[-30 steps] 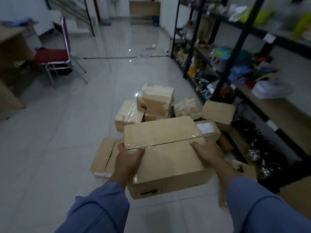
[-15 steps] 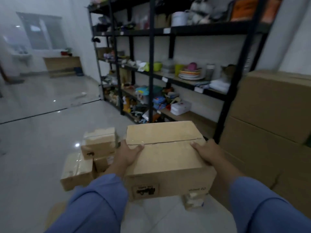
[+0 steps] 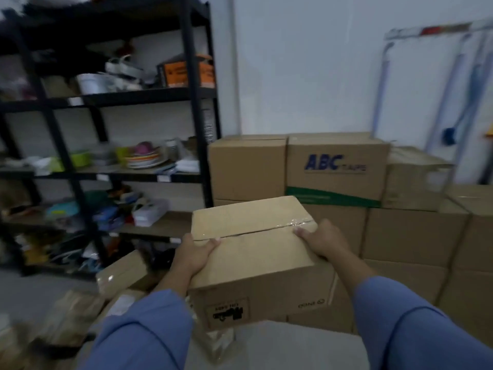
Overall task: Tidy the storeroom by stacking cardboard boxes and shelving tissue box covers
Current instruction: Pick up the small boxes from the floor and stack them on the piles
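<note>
A wall of stacked cardboard boxes fills the right half of the view, set against the white wall, with a box printed "ABC TAPE" in the top row. To its left stands a black shelf rack, its levels crowded with blurred goods, among them a pile of coloured plates and a clear plastic container.

The carried box is in the air in the middle of the view, in front of the stack and above the floor. Its taped seam runs across the top from side to side, and its near face bears a black printed label that reads upside down.

Both arms reach forward in blue sleeves, bent slightly inward toward the box. The left hand clasps the left edge and the right hand the right edge, each about level with the seam. Each thumb lies flat on the top panel, the left thumb touching the tape line. The other fingers curl down over the side walls and grip the box, and their tips are hidden.

Smaller cardboard boxes lie on the floor at lower left, near the foot of the rack.
</note>
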